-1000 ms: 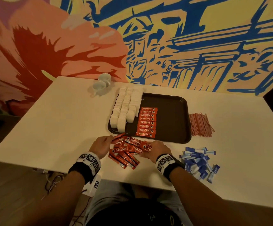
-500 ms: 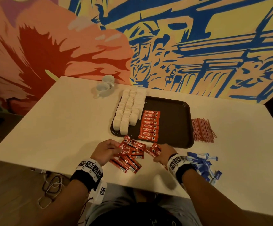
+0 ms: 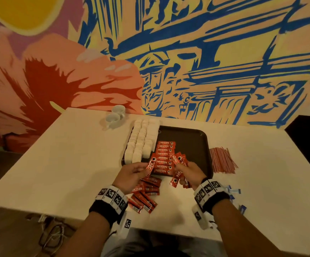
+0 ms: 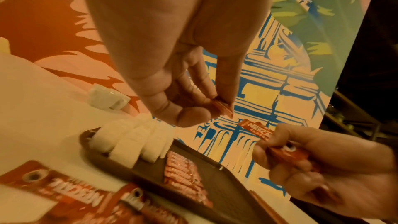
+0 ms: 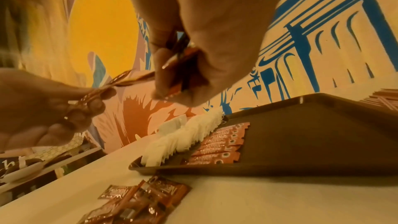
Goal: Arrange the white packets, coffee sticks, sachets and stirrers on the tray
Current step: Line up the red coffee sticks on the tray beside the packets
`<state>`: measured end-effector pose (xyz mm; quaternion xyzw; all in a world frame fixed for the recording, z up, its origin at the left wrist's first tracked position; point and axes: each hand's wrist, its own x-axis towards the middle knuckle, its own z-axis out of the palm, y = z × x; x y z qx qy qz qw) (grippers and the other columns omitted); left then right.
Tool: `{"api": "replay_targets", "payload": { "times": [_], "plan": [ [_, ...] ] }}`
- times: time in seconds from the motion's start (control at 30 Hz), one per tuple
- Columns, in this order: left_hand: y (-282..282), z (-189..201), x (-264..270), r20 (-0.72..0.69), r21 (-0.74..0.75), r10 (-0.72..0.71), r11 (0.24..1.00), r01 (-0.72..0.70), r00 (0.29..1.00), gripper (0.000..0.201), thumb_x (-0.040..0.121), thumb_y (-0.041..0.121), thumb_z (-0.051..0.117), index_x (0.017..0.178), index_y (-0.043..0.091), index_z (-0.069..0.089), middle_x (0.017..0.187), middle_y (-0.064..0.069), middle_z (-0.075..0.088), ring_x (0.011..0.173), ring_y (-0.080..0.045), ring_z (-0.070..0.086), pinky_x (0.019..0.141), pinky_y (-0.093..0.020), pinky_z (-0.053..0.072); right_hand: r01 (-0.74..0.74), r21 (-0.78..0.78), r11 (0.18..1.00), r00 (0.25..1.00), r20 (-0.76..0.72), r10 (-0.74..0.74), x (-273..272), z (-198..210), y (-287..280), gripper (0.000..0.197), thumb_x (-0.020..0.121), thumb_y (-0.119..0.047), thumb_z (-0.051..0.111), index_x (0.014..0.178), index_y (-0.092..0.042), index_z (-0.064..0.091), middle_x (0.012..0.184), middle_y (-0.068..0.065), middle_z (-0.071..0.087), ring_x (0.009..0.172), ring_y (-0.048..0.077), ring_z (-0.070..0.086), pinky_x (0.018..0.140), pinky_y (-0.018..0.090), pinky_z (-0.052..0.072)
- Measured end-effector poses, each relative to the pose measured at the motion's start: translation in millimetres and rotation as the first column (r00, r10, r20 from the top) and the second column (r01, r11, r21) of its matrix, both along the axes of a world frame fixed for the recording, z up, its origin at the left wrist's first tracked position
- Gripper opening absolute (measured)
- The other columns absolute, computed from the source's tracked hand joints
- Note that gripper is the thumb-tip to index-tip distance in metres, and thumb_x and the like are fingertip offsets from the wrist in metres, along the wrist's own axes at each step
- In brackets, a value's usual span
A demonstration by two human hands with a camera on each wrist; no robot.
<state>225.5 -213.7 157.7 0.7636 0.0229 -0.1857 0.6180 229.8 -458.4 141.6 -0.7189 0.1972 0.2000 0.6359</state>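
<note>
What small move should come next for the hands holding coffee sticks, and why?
Probably lay the coffee stick pinched in the left hand onto the tray, starting a second column beside the row of coffee sticks. That row already reaches the tray's near rim, and the right hand holds more sticks above open tray floor.

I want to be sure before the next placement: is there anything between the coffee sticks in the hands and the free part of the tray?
Nothing visible blocks it. The left hand and right hand hold coffee sticks at the tray's near edge; the dark tray floor right of the laid row is bare.
</note>
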Motion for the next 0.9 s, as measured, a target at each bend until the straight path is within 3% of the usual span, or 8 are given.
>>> {"api": "replay_targets", "payload": {
  "times": [0.07, 0.1, 0.2, 0.33, 0.5, 0.63, 0.77, 0.9],
  "plan": [
    [-11, 10, 1, 0.041, 0.013, -0.037, 0.999, 0.037, 0.998, 0.019, 0.093, 0.026, 0.07, 0.112, 0.028, 0.071, 0.098, 0.007, 0.077, 0.085, -0.008, 0.072, 0.073, -0.025, 0.053, 0.06, 0.061, 0.996, 0.998, 0.033, -0.062, 2, 7, 6, 0.015, 0.093, -0.023, 0.065, 0.101, -0.011, 0.071, 0.09, 0.01, 0.077, 0.065, 0.019, 0.063, 0.062, 0.034, 0.056],
    [-16, 15, 2, 0.067, 0.012, -0.041, 0.999, 0.04, 0.997, 0.021, 0.092, 0.027, 0.071, 0.113, 0.026, 0.071, 0.099, 0.005, 0.076, 0.083, -0.006, 0.072, 0.072, -0.023, 0.053, 0.086, 0.086, 0.993, 0.995, 0.046, -0.09, 3, 10, 8, 0.015, 0.093, -0.024, 0.066, 0.1, -0.013, 0.072, 0.094, 0.009, 0.078, 0.077, 0.021, 0.07, 0.077, 0.042, 0.062],
    [-29, 27, 9, 0.122, -0.013, 0.016, 1.0, -0.014, 0.992, 0.021, 0.088, 0.021, 0.075, 0.108, 0.017, 0.069, 0.096, -0.001, 0.074, 0.078, -0.007, 0.07, 0.067, -0.02, 0.053, 0.153, 0.148, 0.977, 0.984, 0.069, -0.165, 6, 20, 15, 0.017, 0.092, -0.024, 0.068, 0.105, -0.015, 0.074, 0.099, 0.005, 0.079, 0.099, 0.026, 0.075, 0.096, 0.052, 0.057],
    [-36, 41, 19, 0.192, -0.025, 0.052, 0.999, -0.048, 0.98, 0.014, 0.088, 0.015, 0.075, 0.1, 0.014, 0.067, 0.096, -0.008, 0.071, 0.074, -0.012, 0.067, 0.056, -0.019, 0.051, 0.252, 0.27, 0.929, 0.946, 0.132, -0.295, 6, 37, 22, 0.009, 0.093, -0.016, 0.067, 0.092, -0.008, 0.071, 0.084, 0.01, 0.076, 0.085, 0.027, 0.075, 0.088, 0.048, 0.06],
    [-36, 54, 35, 0.257, 0.009, 0.015, 1.0, -0.018, 0.966, 0.014, 0.088, 0.012, 0.075, 0.101, 0.012, 0.07, 0.093, -0.013, 0.071, 0.071, -0.019, 0.069, 0.058, -0.026, 0.055, 0.216, 0.429, 0.877, 0.945, 0.134, -0.299, 9, 62, 23, 0.005, 0.092, -0.006, 0.071, 0.093, -0.007, 0.066, 0.089, 0.016, 0.071, 0.083, 0.03, 0.07, 0.085, 0.051, 0.061],
    [-35, 59, 42, 0.281, 0.016, 0.017, 1.0, -0.023, 0.959, 0.011, 0.086, 0.012, 0.076, 0.096, 0.017, 0.074, 0.086, -0.007, 0.073, 0.072, -0.02, 0.07, 0.071, -0.043, 0.06, 0.152, 0.476, 0.866, 0.948, 0.177, -0.263, 11, 71, 18, 0.028, 0.08, -0.02, 0.085, 0.083, -0.014, 0.057, 0.063, 0.004, 0.06, 0.052, 0.015, 0.057, 0.052, 0.028, 0.051],
    [-38, 65, 43, 0.263, -0.011, -0.029, 0.999, 0.033, 0.964, 0.012, 0.087, 0.011, 0.075, 0.098, 0.015, 0.076, 0.081, -0.003, 0.073, 0.068, -0.011, 0.066, 0.066, -0.031, 0.055, 0.182, 0.392, 0.902, 0.938, 0.207, -0.279, 11, 74, 16, 0.029, 0.084, -0.017, 0.082, 0.103, -0.004, 0.066, 0.061, 0.0, 0.065, 0.046, 0.008, 0.06, 0.044, 0.022, 0.048],
    [-36, 67, 51, 0.241, -0.022, -0.074, 0.996, 0.082, 0.968, 0.014, 0.087, 0.012, 0.076, 0.1, 0.016, 0.076, 0.08, -0.003, 0.075, 0.07, -0.013, 0.067, 0.067, -0.031, 0.052, 0.224, 0.369, 0.902, 0.927, 0.206, -0.314, 15, 75, 6, 0.022, 0.082, -0.01, 0.083, 0.097, -0.005, 0.068, 0.066, 0.003, 0.064, 0.045, 0.009, 0.056, 0.043, 0.022, 0.046]
  ]
}}
